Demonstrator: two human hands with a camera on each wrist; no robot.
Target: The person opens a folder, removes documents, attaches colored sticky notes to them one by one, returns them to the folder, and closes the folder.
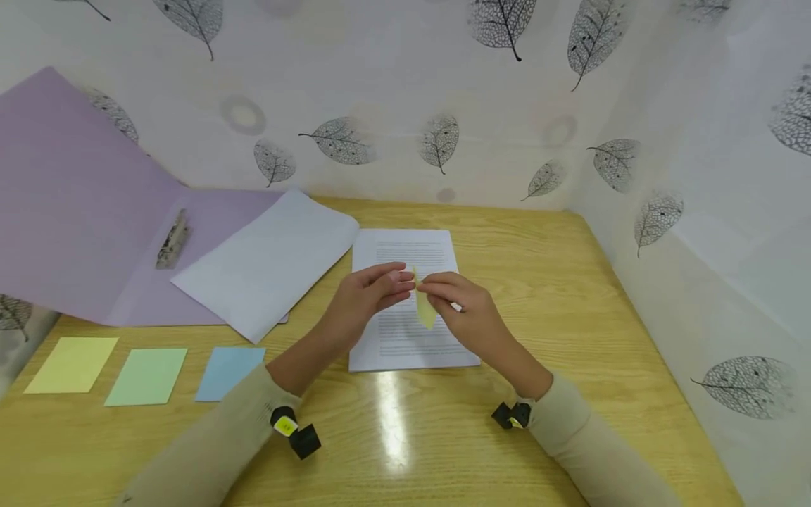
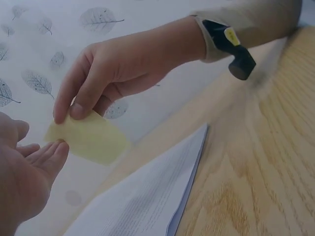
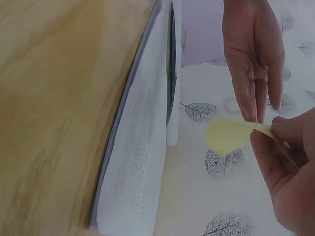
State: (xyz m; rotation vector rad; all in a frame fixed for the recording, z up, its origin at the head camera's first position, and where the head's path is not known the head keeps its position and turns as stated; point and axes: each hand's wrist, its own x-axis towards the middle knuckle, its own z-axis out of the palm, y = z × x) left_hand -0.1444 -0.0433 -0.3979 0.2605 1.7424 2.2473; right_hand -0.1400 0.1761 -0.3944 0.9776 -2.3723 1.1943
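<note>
A small yellow sticky note [image 1: 425,313] hangs between the two hands, above a stack of printed paper [image 1: 405,346]. My right hand [image 1: 470,308] pinches it by one edge between thumb and fingers, which the right wrist view shows closely. In the left wrist view the note [image 2: 93,140] spreads out below the right fingertips, its free part slightly bent. My left hand [image 1: 357,299] has its fingers stretched toward the note, the tips at its edge. In the right wrist view the left hand's fingers [image 3: 241,96] are straight and the thumb stands apart from the note.
An open purple folder [image 1: 76,204] with a metal clip [image 1: 172,241] lies at the left, a white sheet [image 1: 269,264] across it. Yellow [image 1: 72,365], green [image 1: 147,377] and blue [image 1: 228,371] paper squares lie in front. Leaf-patterned walls [image 1: 393,84] border the wooden table [image 1: 570,338].
</note>
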